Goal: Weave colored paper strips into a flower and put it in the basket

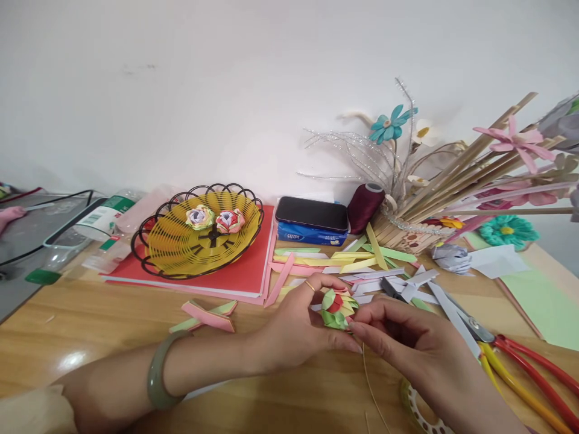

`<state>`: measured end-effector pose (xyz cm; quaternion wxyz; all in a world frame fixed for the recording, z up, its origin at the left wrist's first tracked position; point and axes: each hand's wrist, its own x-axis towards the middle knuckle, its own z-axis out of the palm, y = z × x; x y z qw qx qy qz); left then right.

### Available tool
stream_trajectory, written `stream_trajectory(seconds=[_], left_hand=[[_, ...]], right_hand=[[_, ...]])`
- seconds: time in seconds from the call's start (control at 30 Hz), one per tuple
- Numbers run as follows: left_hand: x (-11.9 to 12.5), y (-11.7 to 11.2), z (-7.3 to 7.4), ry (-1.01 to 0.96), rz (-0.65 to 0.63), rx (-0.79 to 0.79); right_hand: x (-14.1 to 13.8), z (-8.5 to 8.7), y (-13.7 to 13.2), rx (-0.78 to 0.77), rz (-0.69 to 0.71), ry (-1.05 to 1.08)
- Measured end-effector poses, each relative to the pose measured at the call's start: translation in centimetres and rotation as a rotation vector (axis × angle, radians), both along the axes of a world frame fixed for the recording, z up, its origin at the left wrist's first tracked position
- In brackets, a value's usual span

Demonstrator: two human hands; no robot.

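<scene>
A small folded-paper flower (338,306) with green, yellow and red petals sits in the grip of my left hand (294,328), between thumb and fingers. From the right, my right hand (414,340) pinches the flower's edge with thumb and index finger. A thin tan string (370,386) hangs below the fingertips; its upper end is hidden. Behind the hands lie loose folded paper strips (316,260) in pink, yellow, green and white. Left of my left hand, a few pink and green strips (208,316) lie crossed on the wooden table.
A yellow basket (167,241) holding two paper flowers stands on red paper (253,259). A phone (312,212) rests on a blue packet (312,233) beside a maroon thread spool (366,208). At right are red-and-yellow-handled cutters (520,361), a tape roll (423,413) and a craft-flower basket (411,235).
</scene>
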<state>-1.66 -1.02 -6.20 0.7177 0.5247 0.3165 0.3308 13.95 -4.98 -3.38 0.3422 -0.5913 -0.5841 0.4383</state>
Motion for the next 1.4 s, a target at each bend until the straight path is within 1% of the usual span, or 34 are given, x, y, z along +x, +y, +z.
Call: stream_trajectory(seconds=[0.17, 0.33, 0.4, 0.47, 0.5, 0.57, 0.63, 0.67, 0.77, 0.9, 1.07, 1.13, 1.23, 1.3, 1.4], left_hand=[[0.1, 0.2, -0.2, -0.032, 0.004, 0.003], [0.0, 0.0, -0.3, -0.015, 0.014, 0.029], [0.0, 0.0, -0.4, -0.022, 0.038, 0.042], [0.0, 0.1, -0.6, -0.061, 0.035, 0.031], [-0.1, 0.2, -0.6, -0.089, 0.013, 0.004], [-0.1, 0.5, -0.7, -0.153, -0.071, -0.086], [-0.2, 0.7, -0.6, -0.210, -0.141, -0.168], [-0.2, 0.8, -0.6, -0.225, -0.155, -0.195], [-0.3, 0.8, -0.8, -0.252, -0.160, -0.247], [-0.1, 0.6, -1.3, -0.265, -0.255, -0.331], [0.0, 0.6, -1.3, -0.227, -0.359, -0.400], [0.0, 0.6, -1.2, -0.205, -0.370, -0.413], [0.0, 0.5, -1.2, -0.141, -0.353, -0.403], [0.0, 0.4, -1.3, -0.110, -0.332, -0.385], [-0.1, 0.3, -1.4, -0.098, -0.310, -0.373]], right_hand=[[0.1, 0.2, -0.1, 0.033, -0.026, -0.022], [-0.7, 1.2, -0.3, -0.003, -0.090, -0.038], [-0.7, 1.7, -0.5, 0.028, -0.079, -0.019], [-0.5, 2.2, -0.8, 0.075, -0.065, 0.036], [-0.4, 2.4, -0.8, 0.098, -0.081, 0.073], [-0.1, 2.6, -0.9, 0.145, -0.166, 0.138], [0.1, 2.5, -0.8, 0.193, -0.257, 0.160], [0.1, 2.5, -0.8, 0.209, -0.267, 0.152], [0.0, 2.2, -0.6, 0.247, -0.228, 0.092], [0.2, 1.7, -0.4, 0.273, -0.191, 0.056], [0.5, 1.4, -0.2, 0.266, 0.006, -0.035], [0.5, 1.5, -0.1, 0.260, 0.057, -0.106], [0.4, 1.6, 0.0, 0.313, 0.107, -0.200], [0.3, 1.5, 0.0, 0.341, 0.115, -0.234], [0.2, 1.3, -0.1, 0.332, 0.147, -0.254]])
